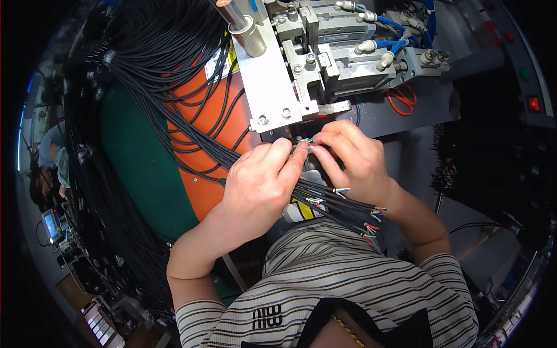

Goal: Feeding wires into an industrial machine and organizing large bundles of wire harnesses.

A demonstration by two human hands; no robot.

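My left hand point(260, 175) is closed around a black cable, whose stripped end shows thin coloured wires point(308, 140) between both hands. Thumb and fingertips of my right hand point(355, 155) pinch at those wires from the other side. Just beyond my fingertips stands a metal press machine point(270, 87) with bolts and a flat plate. Under my hands, more black cables point(331, 203) run toward the lower right, their ends bared to red, white, blue and yellow wires point(370, 227). How the left fingers wrap the cable is partly hidden.
A large bundle of black cables point(156, 40) lies over an orange surface point(200, 136) and a green surface point(130, 151) at left. Pneumatic cylinders point(360, 69) with blue hoses point(389, 23) sit at back right. A red lit switch point(533, 104) is at far right. Another person point(53, 151) is at far left.
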